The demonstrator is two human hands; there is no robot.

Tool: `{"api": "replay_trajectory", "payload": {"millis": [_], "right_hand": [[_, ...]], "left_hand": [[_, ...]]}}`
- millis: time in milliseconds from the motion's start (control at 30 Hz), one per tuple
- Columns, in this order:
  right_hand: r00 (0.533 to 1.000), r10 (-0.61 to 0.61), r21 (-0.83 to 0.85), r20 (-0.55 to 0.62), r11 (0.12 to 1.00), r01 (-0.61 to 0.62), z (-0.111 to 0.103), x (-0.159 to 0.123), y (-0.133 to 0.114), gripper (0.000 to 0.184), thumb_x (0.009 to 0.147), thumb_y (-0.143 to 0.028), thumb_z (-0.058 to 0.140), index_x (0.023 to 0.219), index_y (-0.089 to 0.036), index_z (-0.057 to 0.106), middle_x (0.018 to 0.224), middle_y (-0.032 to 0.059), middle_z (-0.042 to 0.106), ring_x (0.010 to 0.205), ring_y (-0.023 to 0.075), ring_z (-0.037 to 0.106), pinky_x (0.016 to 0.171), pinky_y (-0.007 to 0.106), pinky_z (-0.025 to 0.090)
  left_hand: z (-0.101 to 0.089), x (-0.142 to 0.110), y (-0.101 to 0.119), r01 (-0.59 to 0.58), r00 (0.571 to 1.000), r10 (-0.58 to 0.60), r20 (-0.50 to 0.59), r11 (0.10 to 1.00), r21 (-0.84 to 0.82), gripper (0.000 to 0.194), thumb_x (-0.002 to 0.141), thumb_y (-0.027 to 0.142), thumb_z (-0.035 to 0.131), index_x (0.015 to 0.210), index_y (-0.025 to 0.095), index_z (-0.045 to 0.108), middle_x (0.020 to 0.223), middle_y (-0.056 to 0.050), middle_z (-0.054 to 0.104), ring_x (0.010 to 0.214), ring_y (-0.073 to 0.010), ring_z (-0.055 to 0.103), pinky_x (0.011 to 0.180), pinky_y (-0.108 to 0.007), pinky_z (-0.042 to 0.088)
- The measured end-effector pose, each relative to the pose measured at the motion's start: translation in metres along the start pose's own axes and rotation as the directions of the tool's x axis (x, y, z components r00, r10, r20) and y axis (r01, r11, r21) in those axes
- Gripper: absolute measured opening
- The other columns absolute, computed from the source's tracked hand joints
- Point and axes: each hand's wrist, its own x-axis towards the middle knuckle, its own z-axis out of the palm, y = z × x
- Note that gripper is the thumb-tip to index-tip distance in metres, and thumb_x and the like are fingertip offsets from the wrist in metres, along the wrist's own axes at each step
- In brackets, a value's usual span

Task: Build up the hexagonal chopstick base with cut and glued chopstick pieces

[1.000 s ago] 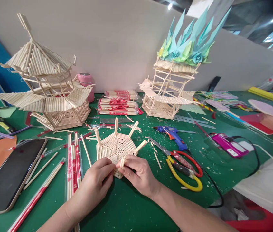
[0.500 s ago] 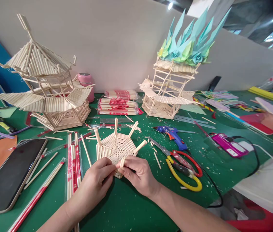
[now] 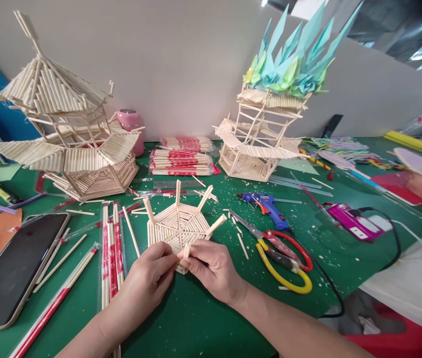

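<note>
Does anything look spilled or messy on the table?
Yes: short stick pieces lie scattered on the green table between the stick base and the scissors. Next to the base's neat rows, they look untidy.

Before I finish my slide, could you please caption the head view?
Right hand pinches a post at the edge of a stick base, left hand alongside.

Tabletop [image 3: 203, 323]: green. Polygonal stick base [image 3: 181, 229], towards the front edge: pale wood, patterned in concentric rings divided by radial lines. Stick pagoda [image 3: 82, 160], back left corner: pale wood, roofs striped by parallel sticks. Stick tower [image 3: 266, 151], back edge: pale wood; paper leaves [image 3: 283, 67] on top turquoise and lime green, with a touch of yellow. Chopstick packets [image 3: 181, 161], back edge: pale with red bands. Glue gun [image 3: 269, 205]: blue, orange trigger. Scissors [image 3: 283, 261]: one red loop, one yellow. Smartphone [image 3: 19, 271], left edge: black screen, beige rim.
</note>
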Motion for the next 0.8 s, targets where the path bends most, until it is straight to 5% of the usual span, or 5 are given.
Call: {"api": "replay_trajectory", "payload": {"millis": [800], "right_hand": [[1.000,0.011,-0.018,0.005,1.000,-0.011,0.0013,-0.0006,-0.0034,0.022,0.086,-0.026,0.050,0.072,-0.016,0.064,0.064,0.0025,0.058,0.060,0.0133,0.054,0.057,0.024,0.044]], "left_hand": [[-0.0009,-0.0001,0.0007,0.001,1.000,-0.001,-0.004,1.000,-0.004,0.021,0.083,0.010,0.039,0.077,0.017,0.058,0.078,-0.004,0.053,0.069,-0.0142,0.054,0.062,-0.025,0.048]]}}
